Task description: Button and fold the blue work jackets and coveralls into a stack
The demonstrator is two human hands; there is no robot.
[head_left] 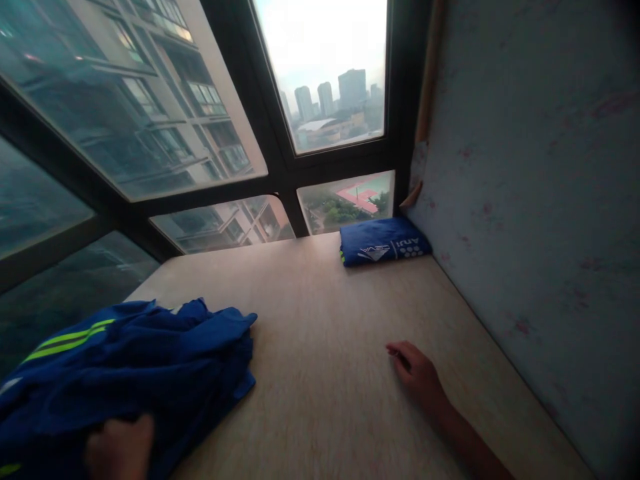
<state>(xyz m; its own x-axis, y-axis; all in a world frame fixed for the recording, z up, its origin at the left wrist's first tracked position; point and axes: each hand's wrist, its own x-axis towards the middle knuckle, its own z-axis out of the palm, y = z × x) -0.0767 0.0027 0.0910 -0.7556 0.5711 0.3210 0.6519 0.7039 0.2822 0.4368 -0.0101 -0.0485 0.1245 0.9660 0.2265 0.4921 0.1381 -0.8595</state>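
Note:
A crumpled blue garment with lime-yellow stripes lies in a heap on the left of the wooden surface. At its near side, my left hand is closed against the cloth; motion blurs it, and its fingertips are hidden. My right hand is over the wooden surface on the right, apart from the cloth. Its fingers are curled in, with nothing seen in them. Farther back, by the wall, lies a folded blue garment with white printed lettering and a bit of lime at its left edge.
Dark-framed windows border the surface at the back and left, with tall buildings outside. Along the right side runs a wall with faded floral paper. A strip of it peels near the window corner.

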